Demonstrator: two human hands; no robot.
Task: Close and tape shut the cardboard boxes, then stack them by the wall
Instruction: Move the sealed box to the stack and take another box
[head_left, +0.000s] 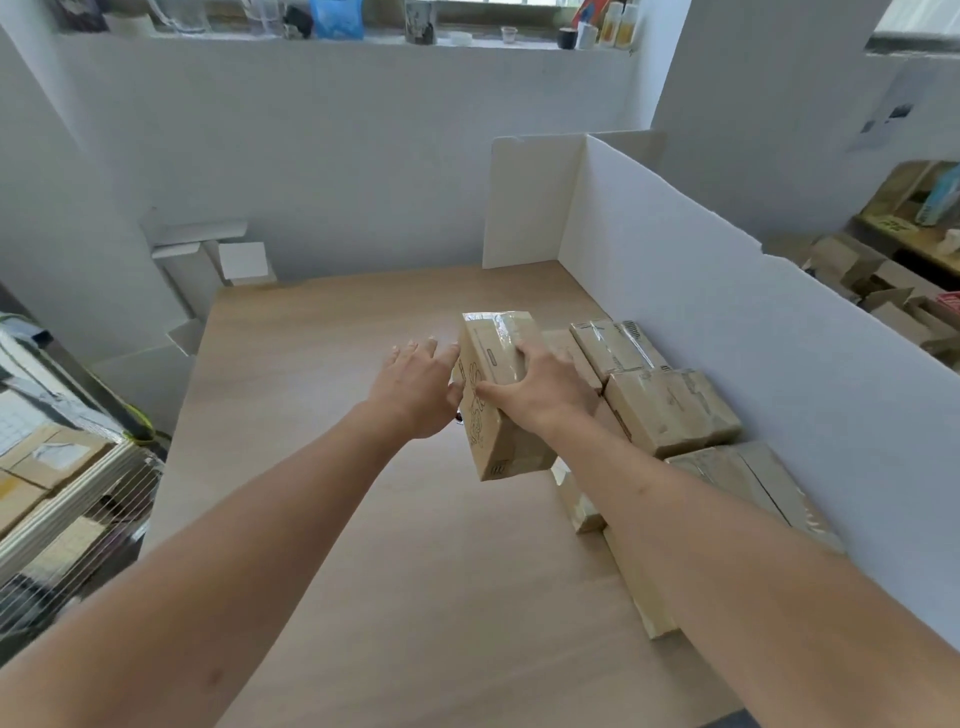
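- Cardboard box (501, 395), taped shut, is held above the surface (363, 519), near the stacked boxes (670, 410) along the white wall (727, 291).
- Right hand (545, 387) clasps its top; left hand (418, 382), fingers straight, steadies its side.
- Lower it level and flush against the stack.

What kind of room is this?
Probably a small packing workroom: taped cardboard boxes stacked along a white partition on a wooden table, and more boxes piled beyond it.

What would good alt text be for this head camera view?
Two hands hold a taped cardboard box above a wooden table; the right hand grips it, the left hand touches its side. More taped boxes sit along a white partition.
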